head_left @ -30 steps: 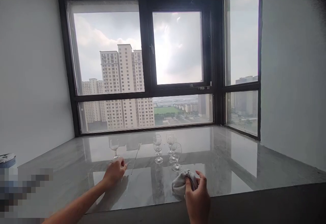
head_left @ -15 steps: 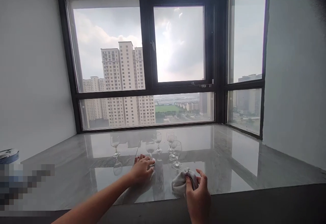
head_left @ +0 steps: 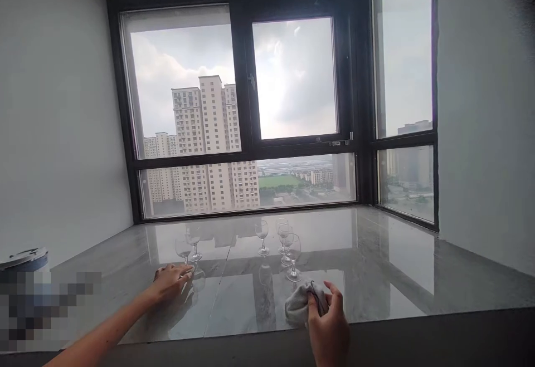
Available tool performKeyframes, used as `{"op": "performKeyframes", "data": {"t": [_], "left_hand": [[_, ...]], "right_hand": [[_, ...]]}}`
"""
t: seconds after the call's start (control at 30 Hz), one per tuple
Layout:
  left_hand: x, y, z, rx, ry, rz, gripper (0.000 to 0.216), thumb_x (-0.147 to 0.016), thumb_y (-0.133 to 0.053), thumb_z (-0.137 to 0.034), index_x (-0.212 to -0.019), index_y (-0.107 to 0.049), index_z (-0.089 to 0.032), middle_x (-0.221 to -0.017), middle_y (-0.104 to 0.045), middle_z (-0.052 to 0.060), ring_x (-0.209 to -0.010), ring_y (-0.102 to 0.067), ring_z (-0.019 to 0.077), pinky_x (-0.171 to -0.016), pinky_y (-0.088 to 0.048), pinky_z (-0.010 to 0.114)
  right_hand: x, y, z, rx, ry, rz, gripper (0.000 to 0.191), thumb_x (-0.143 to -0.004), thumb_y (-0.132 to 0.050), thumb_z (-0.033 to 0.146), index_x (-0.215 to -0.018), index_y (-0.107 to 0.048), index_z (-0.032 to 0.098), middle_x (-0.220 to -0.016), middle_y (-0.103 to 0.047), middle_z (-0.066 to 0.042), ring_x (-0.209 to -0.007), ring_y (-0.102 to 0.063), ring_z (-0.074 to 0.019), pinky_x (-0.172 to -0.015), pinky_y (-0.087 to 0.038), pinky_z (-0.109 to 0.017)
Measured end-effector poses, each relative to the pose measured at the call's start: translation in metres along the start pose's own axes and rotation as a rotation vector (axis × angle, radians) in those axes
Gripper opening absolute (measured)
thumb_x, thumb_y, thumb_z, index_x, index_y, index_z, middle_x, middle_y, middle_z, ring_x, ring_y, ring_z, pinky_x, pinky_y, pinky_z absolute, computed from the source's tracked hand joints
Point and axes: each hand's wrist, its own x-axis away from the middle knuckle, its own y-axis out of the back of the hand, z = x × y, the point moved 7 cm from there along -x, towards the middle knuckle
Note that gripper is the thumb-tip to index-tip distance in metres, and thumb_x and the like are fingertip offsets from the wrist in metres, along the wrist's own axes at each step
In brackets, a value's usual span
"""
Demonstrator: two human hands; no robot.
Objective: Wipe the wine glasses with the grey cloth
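Note:
My left hand (head_left: 169, 280) rests on the glossy marble ledge (head_left: 376, 267), its fingers closed round the foot of a small clear wine glass (head_left: 183, 248) standing upright. A second glass (head_left: 193, 238) stands just behind it, nearly touching. Three more glasses stand to the right: one alone (head_left: 262, 232) and two close together (head_left: 282, 230) (head_left: 293, 249). My right hand (head_left: 329, 327) is at the ledge's front edge, fingers pinched on a crumpled grey cloth (head_left: 297, 307) lying just in front of the nearest glass.
A large dark-framed window (head_left: 246, 111) backs the ledge, with white walls on both sides. A round container with a lid (head_left: 23, 258) sits at the far left above a blurred patch. The dark front edge of the ledge (head_left: 418, 333) runs along the bottom.
My left hand took a glass by its foot from the middle group and slid it left, beside the lone left glass. The right hand kept hold of the cloth.

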Motion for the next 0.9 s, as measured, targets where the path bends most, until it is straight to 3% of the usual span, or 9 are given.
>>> {"op": "performKeyframes", "data": {"t": [0.13,0.23,0.37,0.47,0.53,0.63,0.77,0.83,0.9], "left_hand": [[0.010,-0.011,0.004,-0.025,0.037,0.011,0.048,-0.089,-0.041,-0.035,-0.131,-0.063,-0.026,-0.141,-0.058,0.008,-0.133,-0.048,0.0331,-0.113,-0.027,0.052],[0.023,-0.017,-0.020,0.008,0.012,-0.038,0.044,-0.087,-0.042,-0.038,-0.119,-0.068,-0.022,-0.129,-0.065,0.011,-0.122,-0.055,0.0336,-0.107,-0.035,0.049],[0.020,-0.028,-0.121,0.153,-0.296,-0.037,0.046,-0.089,-0.044,-0.040,-0.129,-0.062,-0.026,-0.137,-0.059,0.008,-0.128,-0.051,0.0282,-0.108,-0.036,0.039],[-0.015,-0.041,-0.197,0.123,-0.347,0.000,0.061,-0.087,-0.051,-0.036,-0.146,-0.047,-0.025,-0.150,-0.045,0.012,-0.138,-0.041,0.0332,-0.113,-0.029,0.046],[-0.047,-0.049,-0.235,0.064,-0.342,0.021,0.062,-0.088,-0.051,-0.035,-0.149,-0.043,-0.026,-0.152,-0.043,0.015,-0.138,-0.039,0.0367,-0.113,-0.028,0.051],[-0.085,-0.053,-0.272,0.061,-0.393,0.028,0.053,-0.091,-0.047,-0.035,-0.142,-0.051,-0.021,-0.145,-0.050,0.018,-0.132,-0.045,0.0373,-0.110,-0.030,0.054],[-0.087,-0.051,-0.285,0.093,-0.497,0.021,0.044,-0.096,-0.040,-0.039,-0.125,-0.066,-0.018,-0.123,-0.065,0.019,-0.119,-0.055,0.0333,-0.104,-0.036,0.051],[-0.063,-0.050,-0.272,0.110,-0.540,0.015,0.045,-0.096,-0.041,-0.044,-0.124,-0.067,-0.020,-0.124,-0.065,0.018,-0.121,-0.053,0.0318,-0.106,-0.035,0.048],[-0.028,-0.049,-0.243,0.142,-0.568,0.014,0.050,-0.096,-0.042,-0.050,-0.132,-0.062,-0.023,-0.134,-0.061,0.014,-0.129,-0.048,0.0310,-0.111,-0.032,0.046]], "right_hand": [[0.002,-0.001,-0.002,0.003,0.002,0.003,0.061,-0.083,-0.046,0.067,-0.123,-0.054,0.022,-0.103,-0.065,-0.013,-0.094,-0.065,-0.0318,-0.069,-0.051,-0.036],[0.002,-0.003,-0.004,-0.004,0.006,0.019,0.060,-0.084,-0.046,0.066,-0.124,-0.054,0.021,-0.104,-0.065,-0.013,-0.094,-0.065,-0.0314,-0.071,-0.051,-0.036],[0.002,-0.003,-0.003,-0.012,0.021,-0.003,0.059,-0.084,-0.047,0.066,-0.122,-0.054,0.021,-0.105,-0.065,-0.013,-0.096,-0.065,-0.0320,-0.072,-0.051,-0.037],[0.003,-0.001,-0.002,-0.029,0.031,-0.025,0.057,-0.084,-0.048,0.065,-0.121,-0.055,0.021,-0.103,-0.066,-0.012,-0.095,-0.065,-0.0319,-0.072,-0.051,-0.037],[0.004,0.000,-0.002,-0.029,0.033,-0.033,0.057,-0.084,-0.049,0.064,-0.120,-0.056,0.021,-0.101,-0.066,-0.012,-0.094,-0.065,-0.0316,-0.073,-0.051,-0.037],[0.004,0.001,-0.002,-0.033,0.036,-0.041,0.056,-0.083,-0.049,0.064,-0.119,-0.056,0.021,-0.101,-0.066,-0.012,-0.097,-0.065,-0.0319,-0.076,-0.051,-0.037],[0.003,0.000,-0.003,-0.027,0.012,-0.005,0.058,-0.083,-0.048,0.066,-0.119,-0.057,0.022,-0.105,-0.066,-0.014,-0.100,-0.064,-0.0325,-0.076,-0.051,-0.037],[0.003,0.002,-0.002,-0.002,-0.002,-0.007,0.060,-0.082,-0.048,0.068,-0.119,-0.056,0.022,-0.104,-0.066,-0.013,-0.096,-0.065,-0.0322,-0.073,-0.051,-0.037],[0.003,0.003,-0.001,0.020,-0.010,-0.013,0.061,-0.081,-0.048,0.068,-0.119,-0.056,0.022,-0.103,-0.066,-0.013,-0.094,-0.065,-0.0321,-0.071,-0.050,-0.036]]}}
